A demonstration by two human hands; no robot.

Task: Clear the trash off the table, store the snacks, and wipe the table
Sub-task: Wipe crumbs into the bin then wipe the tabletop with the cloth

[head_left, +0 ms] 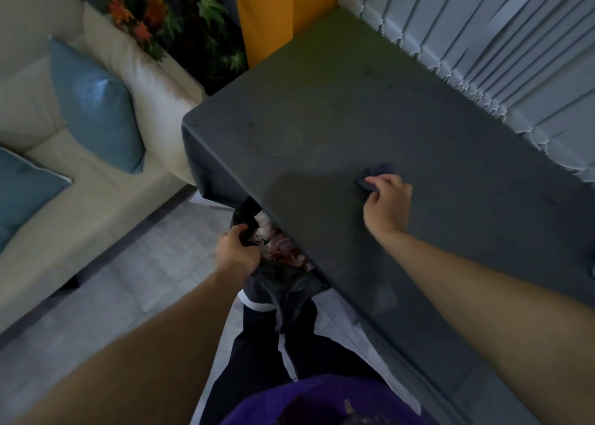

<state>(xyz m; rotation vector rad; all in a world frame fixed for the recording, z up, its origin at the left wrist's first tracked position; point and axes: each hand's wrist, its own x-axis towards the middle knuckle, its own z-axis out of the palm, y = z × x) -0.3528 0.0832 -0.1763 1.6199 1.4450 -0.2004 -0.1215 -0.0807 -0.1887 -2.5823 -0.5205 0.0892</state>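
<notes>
A long table (322, 118) under a dark grey cloth runs from the middle to the right. My right hand (386, 202) rests on its top and grips a small dark blue cloth (375, 175), pressed against the surface. Below the table's near edge, my left hand (238, 247) grips the rim of a black trash bag (283, 286) held against the edge. Crumpled white and pinkish trash (273, 241) shows inside the bag. No snacks are in view.
A cream sofa (96, 199) with blue cushions (93, 102) stands on the left across a strip of grey floor. Vertical blinds (499, 38) line the table's far side. A yellow pillar (267, 12) and leafy plants (180, 15) stand beyond the table's far end.
</notes>
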